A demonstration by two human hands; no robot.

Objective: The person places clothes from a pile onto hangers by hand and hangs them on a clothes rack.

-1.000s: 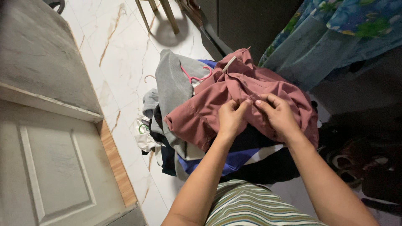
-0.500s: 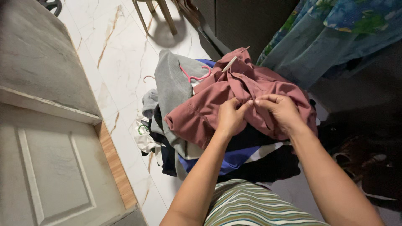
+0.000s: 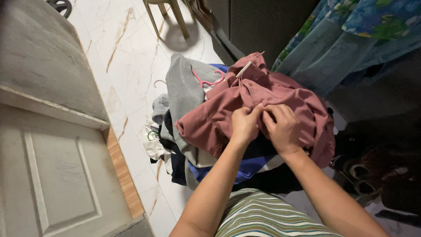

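A dusty-pink shirt [image 3: 223,109] lies on top of a heap of clothes on the floor. My left hand [image 3: 244,125] pinches a fold of the shirt near its middle. My right hand [image 3: 283,128] grips the same fold right beside it, the fingertips of both hands almost touching. Under the shirt lie a grey garment [image 3: 184,92], a blue garment [image 3: 239,169] and dark clothes. A pink hanger [image 3: 206,81] sticks out at the top of the heap. A pale hanger bar [image 3: 244,69] shows at the shirt's collar.
A grey panelled door [image 3: 57,175] fills the left side, edged by a wooden strip [image 3: 123,175]. White marble floor [image 3: 131,57] stretches beyond, with chair legs [image 3: 169,15] at the top. A blue floral cloth [image 3: 351,39] hangs at the upper right. Sandals [image 3: 368,175] lie at the right.
My right hand has slid left and closed in on the fold beside my left hand. The shirt's right side has sagged lower.
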